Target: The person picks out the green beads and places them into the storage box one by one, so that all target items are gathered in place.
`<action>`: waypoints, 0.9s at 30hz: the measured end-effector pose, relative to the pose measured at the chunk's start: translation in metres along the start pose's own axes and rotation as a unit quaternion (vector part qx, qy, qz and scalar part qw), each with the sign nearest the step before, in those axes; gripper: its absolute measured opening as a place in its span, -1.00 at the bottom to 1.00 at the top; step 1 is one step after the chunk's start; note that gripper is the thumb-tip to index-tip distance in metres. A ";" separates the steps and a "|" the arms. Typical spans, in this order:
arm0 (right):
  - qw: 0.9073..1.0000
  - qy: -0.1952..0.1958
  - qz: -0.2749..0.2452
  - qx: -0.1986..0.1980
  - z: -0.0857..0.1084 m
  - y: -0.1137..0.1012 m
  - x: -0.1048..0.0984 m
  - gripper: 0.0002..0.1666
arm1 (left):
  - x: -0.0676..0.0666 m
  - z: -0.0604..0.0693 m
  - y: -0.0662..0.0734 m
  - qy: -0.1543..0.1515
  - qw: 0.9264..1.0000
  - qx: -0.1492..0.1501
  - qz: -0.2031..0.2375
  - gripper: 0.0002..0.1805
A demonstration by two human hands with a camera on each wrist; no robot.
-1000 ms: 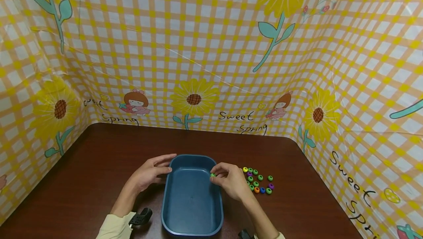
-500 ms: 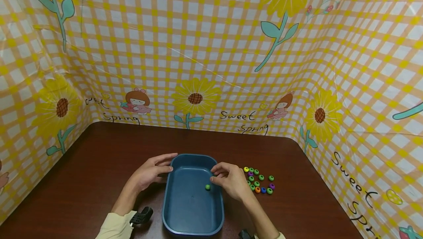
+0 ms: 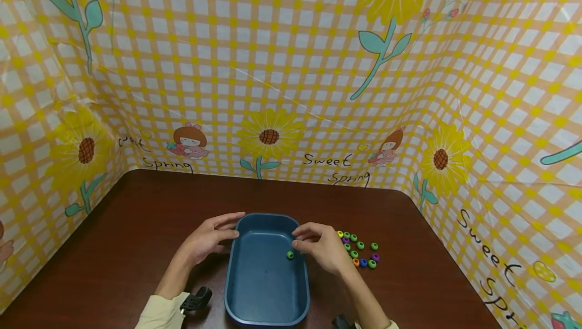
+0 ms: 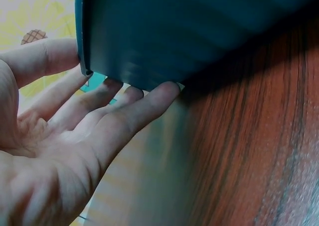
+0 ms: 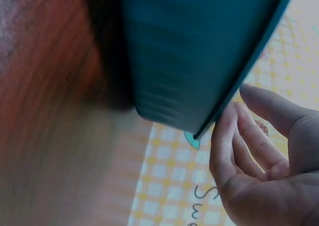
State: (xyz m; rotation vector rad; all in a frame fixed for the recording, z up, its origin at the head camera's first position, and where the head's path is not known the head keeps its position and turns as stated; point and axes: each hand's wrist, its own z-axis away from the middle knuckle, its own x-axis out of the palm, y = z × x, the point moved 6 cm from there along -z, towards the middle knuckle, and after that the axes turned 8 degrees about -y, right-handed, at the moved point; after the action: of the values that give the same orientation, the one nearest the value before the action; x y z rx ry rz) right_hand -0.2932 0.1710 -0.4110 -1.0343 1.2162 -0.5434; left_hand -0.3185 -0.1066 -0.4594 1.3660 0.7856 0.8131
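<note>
A blue rectangular tray (image 3: 265, 288) stands on the table, with one green bead (image 3: 290, 254) lying inside near its right wall. My left hand (image 3: 206, 240) is at the tray's far left corner; in the left wrist view its fairly straight fingers (image 4: 137, 106) touch the tray's outside and the rim. Over the right rim is my right hand (image 3: 325, 248), with thumb and forefinger apart and nothing seen between them. To the right of that hand lie several loose beads, among them a yellow bead (image 3: 340, 234), a blue bead (image 3: 363, 263) and a purple bead (image 3: 375, 257); the hand hides part of the group.
The dark wooden table (image 3: 159, 207) extends around the tray. A checked cloth (image 3: 291, 66) with sunflowers rises behind it and along both sides. Black straps, such as the left wrist strap (image 3: 198, 298), are worn on the wrists.
The green bead that my right hand pinched has dropped into the tray, then rolled slightly to the right and away from me. My right thumb and forefinger have parted; my left hand stays at the tray.
</note>
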 end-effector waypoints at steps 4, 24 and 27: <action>1.000 0.019 -0.001 0.009 0.002 0.003 -0.013 -0.72 | 0.000 -0.001 0.001 0.009 1.000 -0.001 -0.001 -0.40; 0.995 0.045 0.038 0.081 0.005 0.042 -0.067 -0.68 | -0.001 -0.001 0.001 0.017 1.000 -0.001 0.000 -0.41; 0.993 0.030 0.048 0.103 0.005 0.051 -0.070 -0.67 | -0.001 -0.001 0.000 0.015 1.000 0.000 0.000 -0.41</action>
State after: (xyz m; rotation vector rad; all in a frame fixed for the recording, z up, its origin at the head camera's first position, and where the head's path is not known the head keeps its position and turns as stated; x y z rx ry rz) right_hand -0.3185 0.2534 -0.4200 -0.7863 1.2292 -0.6141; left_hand -0.3202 -0.1069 -0.4590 1.3568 0.8092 0.8359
